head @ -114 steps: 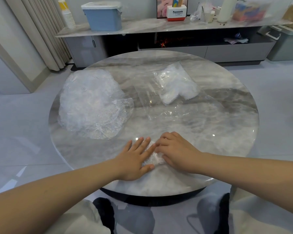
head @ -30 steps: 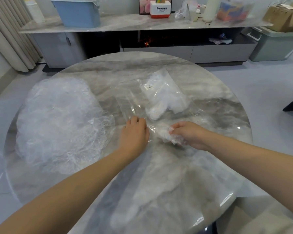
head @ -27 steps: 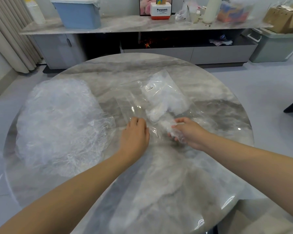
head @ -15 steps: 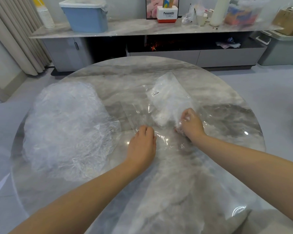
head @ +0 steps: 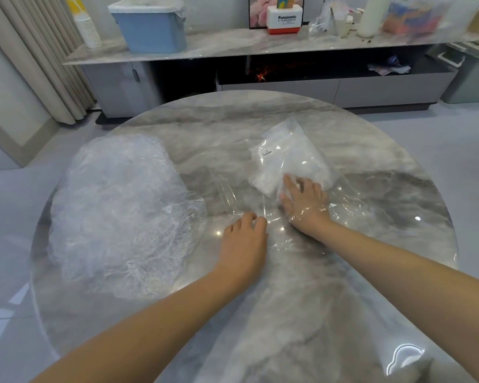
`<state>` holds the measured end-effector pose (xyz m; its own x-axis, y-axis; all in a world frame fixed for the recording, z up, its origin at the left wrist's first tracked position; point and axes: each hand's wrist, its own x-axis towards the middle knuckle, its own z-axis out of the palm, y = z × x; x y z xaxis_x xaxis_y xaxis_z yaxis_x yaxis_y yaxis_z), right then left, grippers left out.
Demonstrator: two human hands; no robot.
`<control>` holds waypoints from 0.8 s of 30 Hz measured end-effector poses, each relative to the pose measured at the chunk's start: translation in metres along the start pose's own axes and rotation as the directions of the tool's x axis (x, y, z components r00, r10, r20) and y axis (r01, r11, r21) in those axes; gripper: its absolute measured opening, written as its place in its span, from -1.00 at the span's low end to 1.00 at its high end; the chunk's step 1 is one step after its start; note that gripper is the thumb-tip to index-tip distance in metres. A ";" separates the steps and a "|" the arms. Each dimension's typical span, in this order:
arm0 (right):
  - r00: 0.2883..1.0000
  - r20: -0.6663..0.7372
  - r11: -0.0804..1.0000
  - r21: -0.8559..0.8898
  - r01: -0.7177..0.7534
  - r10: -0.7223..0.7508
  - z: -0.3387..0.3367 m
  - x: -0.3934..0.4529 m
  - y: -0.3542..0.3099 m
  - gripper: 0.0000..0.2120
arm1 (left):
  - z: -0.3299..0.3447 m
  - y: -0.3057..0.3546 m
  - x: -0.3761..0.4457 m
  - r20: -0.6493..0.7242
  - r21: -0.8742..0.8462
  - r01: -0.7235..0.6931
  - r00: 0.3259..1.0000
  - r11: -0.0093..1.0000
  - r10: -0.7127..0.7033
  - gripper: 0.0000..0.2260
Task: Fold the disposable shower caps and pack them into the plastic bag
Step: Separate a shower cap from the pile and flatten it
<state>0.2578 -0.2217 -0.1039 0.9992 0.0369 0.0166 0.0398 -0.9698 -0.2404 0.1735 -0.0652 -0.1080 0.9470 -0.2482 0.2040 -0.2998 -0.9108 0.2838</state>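
Note:
A clear plastic bag lies flat on the round marble table, with a white wad of folded shower caps at its far end. My right hand is inside the bag up to the wrist. Its fingers hold a small folded shower cap against that wad. My left hand is just left of it, fingers curled down on the bag's open edge, pinning it to the table. A big loose heap of unfolded clear shower caps fills the table's left side.
Beyond the table runs a low marble-topped cabinet carrying a blue bin, a white-and-red box and other clutter. Curtains hang at the far left. A grey lidded bin stands at the far right.
My right hand lifted the folded cap from the near table edge and has pushed it deep into the bag against the wad. My left hand moved up to hold the bag's mouth.

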 end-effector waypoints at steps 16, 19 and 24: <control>0.921 0.385 0.981 -0.146 0.131 -0.066 -0.079 -0.121 0.001 -0.35 | -0.064 -0.003 -0.023 0.213 0.180 0.084 0.969 0.980 -0.122 -0.68; 0.908 0.402 0.970 -0.147 0.195 -0.121 -0.096 -0.142 -0.010 -0.36 | -0.089 -0.008 -0.035 0.320 0.291 0.124 0.922 0.949 -0.219 -0.69; 0.874 0.413 0.933 -0.131 0.335 -0.256 -0.109 -0.179 -0.029 -0.42 | -0.106 -0.023 -0.070 0.456 0.454 0.175 0.797 0.874 -0.396 -0.71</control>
<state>0.0766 -0.2269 0.0058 0.8661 0.3799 -0.3249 0.3711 -0.9241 -0.0914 0.1015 0.0083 -0.0295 0.9262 0.0129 -0.3767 -0.0440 -0.9889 -0.1421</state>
